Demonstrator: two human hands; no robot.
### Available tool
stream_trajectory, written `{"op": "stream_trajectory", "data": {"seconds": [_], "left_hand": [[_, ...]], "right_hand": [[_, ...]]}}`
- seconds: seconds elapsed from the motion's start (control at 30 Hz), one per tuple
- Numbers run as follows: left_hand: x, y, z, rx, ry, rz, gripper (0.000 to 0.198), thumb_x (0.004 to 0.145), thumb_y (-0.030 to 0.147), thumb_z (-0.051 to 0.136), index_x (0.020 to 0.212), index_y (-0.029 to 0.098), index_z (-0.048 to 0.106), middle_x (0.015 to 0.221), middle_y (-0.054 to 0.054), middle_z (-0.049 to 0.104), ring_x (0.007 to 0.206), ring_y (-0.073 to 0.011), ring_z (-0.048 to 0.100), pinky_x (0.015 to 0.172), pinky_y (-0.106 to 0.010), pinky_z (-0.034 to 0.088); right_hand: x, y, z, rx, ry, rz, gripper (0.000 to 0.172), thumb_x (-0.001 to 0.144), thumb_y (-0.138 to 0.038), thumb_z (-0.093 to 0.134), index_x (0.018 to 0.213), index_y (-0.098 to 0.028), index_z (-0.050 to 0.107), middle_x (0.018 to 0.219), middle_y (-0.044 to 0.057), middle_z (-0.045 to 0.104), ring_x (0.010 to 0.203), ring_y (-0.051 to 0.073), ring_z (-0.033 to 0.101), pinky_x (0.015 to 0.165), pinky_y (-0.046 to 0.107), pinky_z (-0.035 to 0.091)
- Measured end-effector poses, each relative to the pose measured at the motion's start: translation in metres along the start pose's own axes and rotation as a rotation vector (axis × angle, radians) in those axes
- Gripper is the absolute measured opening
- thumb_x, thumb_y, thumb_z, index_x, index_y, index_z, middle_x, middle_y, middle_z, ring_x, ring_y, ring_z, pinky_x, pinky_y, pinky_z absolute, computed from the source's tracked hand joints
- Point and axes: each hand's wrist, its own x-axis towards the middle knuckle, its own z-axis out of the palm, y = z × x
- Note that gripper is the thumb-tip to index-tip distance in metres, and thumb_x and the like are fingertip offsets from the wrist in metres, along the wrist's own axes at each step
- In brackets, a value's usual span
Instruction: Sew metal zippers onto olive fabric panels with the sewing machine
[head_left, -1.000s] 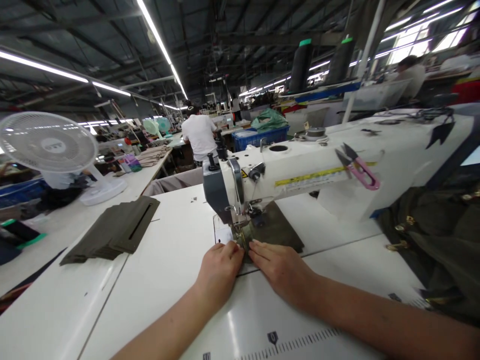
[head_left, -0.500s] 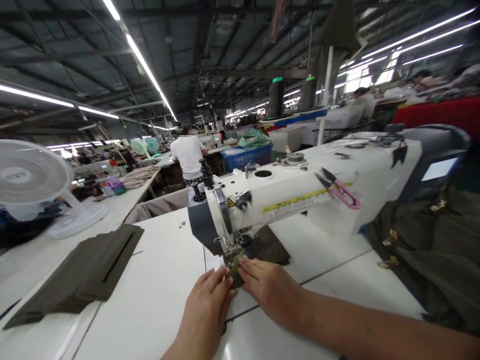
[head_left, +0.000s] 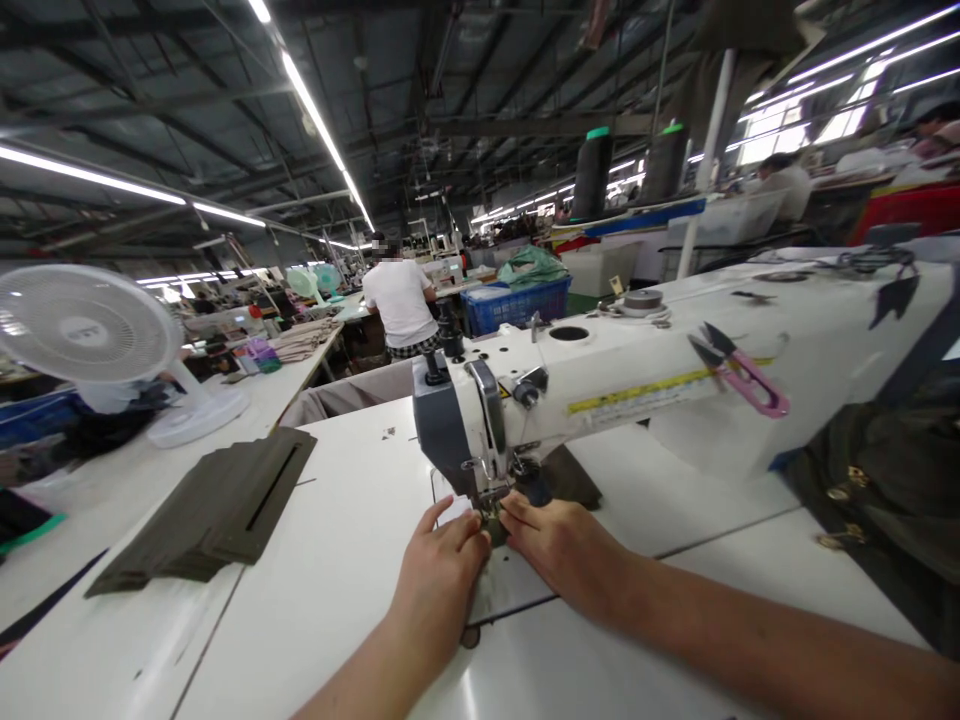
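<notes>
A white sewing machine (head_left: 637,370) stands on the white table, its needle area low at the centre. Dark olive fabric (head_left: 571,478) lies under and behind the machine's head, and a small part of it shows between my hands. My left hand (head_left: 442,570) is just left of the presser foot, its bent fingertips on the near edge of the fabric. From the right, my right hand (head_left: 562,550) presses its fingers together on the same piece, close to the foot. Pink-handled snips (head_left: 750,382) rest on the machine's arm.
A stack of olive fabric pieces (head_left: 217,505) lies at the left, below a white fan (head_left: 90,325). Dark garments (head_left: 900,480) with metal clasps hang at the right. Beyond the machine are a blue crate (head_left: 517,305) and a person in white (head_left: 401,305).
The view has shifted, so the machine and the stack appear farther right. Less of the fabric now shows in front of the presser foot, and my hands are closer to it.
</notes>
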Motion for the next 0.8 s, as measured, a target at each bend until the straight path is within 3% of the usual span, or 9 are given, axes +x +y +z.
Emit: {"op": "stream_trajectory", "data": {"seconds": [0.17,0.47,0.67,0.8], "left_hand": [[-0.0005,0.0005,-0.0009,-0.004,-0.049,-0.039,0.015,0.084,0.009,0.047,0.080,0.016,0.060,0.085,-0.004,0.067,0.076,-0.0147,0.065,0.094,-0.041,0.040],[0.0013,-0.0025,-0.0011,0.009,-0.082,-0.055,0.012,0.080,0.006,0.054,0.079,0.017,0.060,0.085,-0.003,0.067,0.075,-0.0144,0.064,0.095,-0.038,0.039],[0.0018,-0.0036,0.0011,0.016,-0.109,-0.073,0.011,0.079,0.007,0.056,0.079,0.017,0.061,0.083,-0.002,0.067,0.076,-0.0144,0.064,0.094,-0.038,0.038],[0.0025,-0.0041,0.0017,0.028,-0.126,-0.094,0.012,0.079,0.007,0.056,0.080,0.018,0.061,0.084,-0.002,0.067,0.078,-0.0145,0.064,0.095,-0.038,0.038]], "right_hand": [[-0.0021,0.0023,0.0020,0.004,-0.012,-0.003,0.016,0.080,-0.003,0.049,0.087,-0.009,0.062,0.096,0.013,0.067,0.081,0.021,0.065,0.061,0.029,0.055],[-0.0015,0.0060,0.0077,0.008,0.025,-0.022,0.021,0.085,-0.007,0.042,0.084,-0.010,0.062,0.091,0.013,0.067,0.077,0.021,0.065,0.064,0.030,0.055],[0.0009,0.0060,0.0068,0.025,-0.049,0.016,0.018,0.084,-0.006,0.045,0.086,-0.010,0.062,0.090,0.011,0.067,0.079,0.020,0.064,0.068,0.029,0.054],[0.0024,0.0057,0.0035,0.022,-0.082,0.041,0.016,0.082,-0.005,0.047,0.085,-0.012,0.062,0.086,0.010,0.067,0.078,0.020,0.064,0.061,0.027,0.053]]}}
